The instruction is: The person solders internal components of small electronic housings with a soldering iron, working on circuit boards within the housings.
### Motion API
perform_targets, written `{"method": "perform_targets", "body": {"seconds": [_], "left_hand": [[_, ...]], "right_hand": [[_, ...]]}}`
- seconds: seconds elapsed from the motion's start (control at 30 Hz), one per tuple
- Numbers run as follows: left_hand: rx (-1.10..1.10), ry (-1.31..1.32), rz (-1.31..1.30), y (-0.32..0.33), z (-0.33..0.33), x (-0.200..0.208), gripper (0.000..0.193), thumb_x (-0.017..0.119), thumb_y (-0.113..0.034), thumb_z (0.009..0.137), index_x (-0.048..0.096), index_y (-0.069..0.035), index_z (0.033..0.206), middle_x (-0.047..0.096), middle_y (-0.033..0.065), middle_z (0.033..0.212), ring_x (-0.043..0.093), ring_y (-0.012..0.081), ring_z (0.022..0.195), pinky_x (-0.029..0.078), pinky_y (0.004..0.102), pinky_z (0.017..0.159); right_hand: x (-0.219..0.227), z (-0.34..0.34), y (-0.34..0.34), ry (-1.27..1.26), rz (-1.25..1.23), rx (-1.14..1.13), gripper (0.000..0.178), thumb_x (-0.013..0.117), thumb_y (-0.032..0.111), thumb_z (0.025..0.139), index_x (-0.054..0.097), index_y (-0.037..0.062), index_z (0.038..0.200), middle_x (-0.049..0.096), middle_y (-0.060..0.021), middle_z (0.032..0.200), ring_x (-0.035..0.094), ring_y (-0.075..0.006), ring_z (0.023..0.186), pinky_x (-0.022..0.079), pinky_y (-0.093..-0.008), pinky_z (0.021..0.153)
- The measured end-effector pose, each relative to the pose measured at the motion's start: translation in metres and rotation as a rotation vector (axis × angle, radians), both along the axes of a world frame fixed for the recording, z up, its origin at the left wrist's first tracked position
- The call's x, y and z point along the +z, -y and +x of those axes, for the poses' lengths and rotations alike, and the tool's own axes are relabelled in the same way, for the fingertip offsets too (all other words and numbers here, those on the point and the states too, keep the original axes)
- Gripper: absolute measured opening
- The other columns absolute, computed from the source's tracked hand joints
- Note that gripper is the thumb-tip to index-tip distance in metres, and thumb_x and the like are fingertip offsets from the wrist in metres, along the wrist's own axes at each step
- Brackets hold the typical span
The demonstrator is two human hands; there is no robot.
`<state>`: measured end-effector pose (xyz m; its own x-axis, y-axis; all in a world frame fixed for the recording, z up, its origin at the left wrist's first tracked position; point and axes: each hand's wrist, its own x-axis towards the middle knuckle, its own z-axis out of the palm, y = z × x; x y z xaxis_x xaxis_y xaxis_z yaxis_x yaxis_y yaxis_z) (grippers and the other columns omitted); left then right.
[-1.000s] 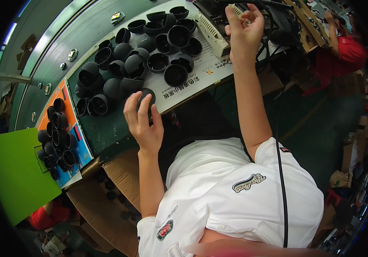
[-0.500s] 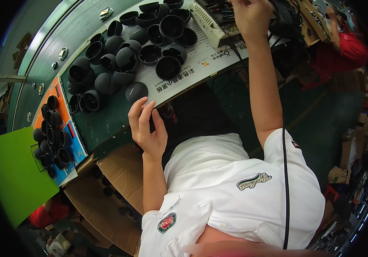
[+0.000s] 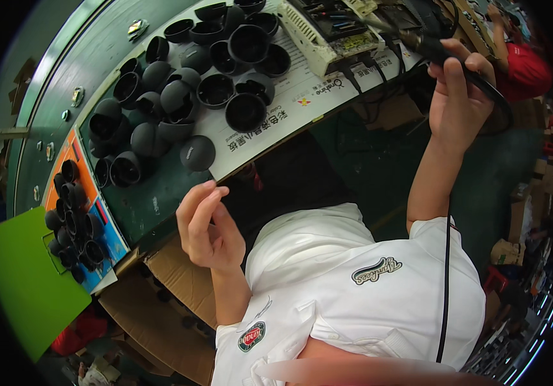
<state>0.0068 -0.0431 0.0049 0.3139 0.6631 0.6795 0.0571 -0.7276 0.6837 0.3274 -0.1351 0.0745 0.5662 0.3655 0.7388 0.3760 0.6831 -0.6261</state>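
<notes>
My right hand [image 3: 462, 96] is raised at the upper right. Its fingers are closed round the black handle of what looks like a soldering iron [image 3: 426, 45], with the metal end directed left over a pale soldering station [image 3: 312, 40]. My left hand [image 3: 211, 225] hovers at the near edge of the bench, fingers loosely curled and apart, with nothing visible in them. Closest to it lies a round black half-shell [image 3: 197, 153], dome up. Beyond that, many matte black half-shells [image 3: 245, 112] are heaped on the bench, some showing their hollow insides.
A white printed board [image 3: 260, 145] lies under part of the heap. Smaller black shells [image 3: 74, 222] sit on an orange and blue sheet beside a green panel [image 3: 32, 283]. An open cardboard box [image 3: 173, 276] stands below the bench. A person in red [image 3: 526, 71] is at the right.
My right hand has come away from the station toward the right and now grips the iron. My left hand has shifted slightly left and down, its fingers more curled. The view has shifted slightly.
</notes>
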Motion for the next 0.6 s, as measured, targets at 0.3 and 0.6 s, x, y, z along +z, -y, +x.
{"method": "perform_targets", "body": {"seconds": [0.3,0.6], "left_hand": [[0.018,0.052,-0.17,-0.002,0.003,-0.009,0.018,0.047,0.009,0.09,0.058,0.005,0.105,0.059,0.021,0.105,0.064,0.0219,0.075,0.053,0.0278,0.066],[-0.038,0.501,-0.271,-0.058,-0.061,0.1,0.028,0.052,-0.02,0.086,0.059,0.004,0.098,0.057,0.0252,0.091,0.057,0.031,0.071,0.047,0.0373,0.067]], "right_hand": [[-0.023,-0.016,0.007,0.397,-0.459,-0.463,0.023,0.081,0.001,0.068,0.07,0.0032,0.088,0.067,-0.0075,0.092,0.064,-0.0154,0.083,0.05,-0.0242,0.074],[-0.032,-0.005,0.011,0.211,-0.256,-0.362,0.024,0.078,-0.001,0.074,0.066,-0.0011,0.094,0.066,-0.0092,0.099,0.061,-0.0118,0.083,0.049,-0.0213,0.071]]}}
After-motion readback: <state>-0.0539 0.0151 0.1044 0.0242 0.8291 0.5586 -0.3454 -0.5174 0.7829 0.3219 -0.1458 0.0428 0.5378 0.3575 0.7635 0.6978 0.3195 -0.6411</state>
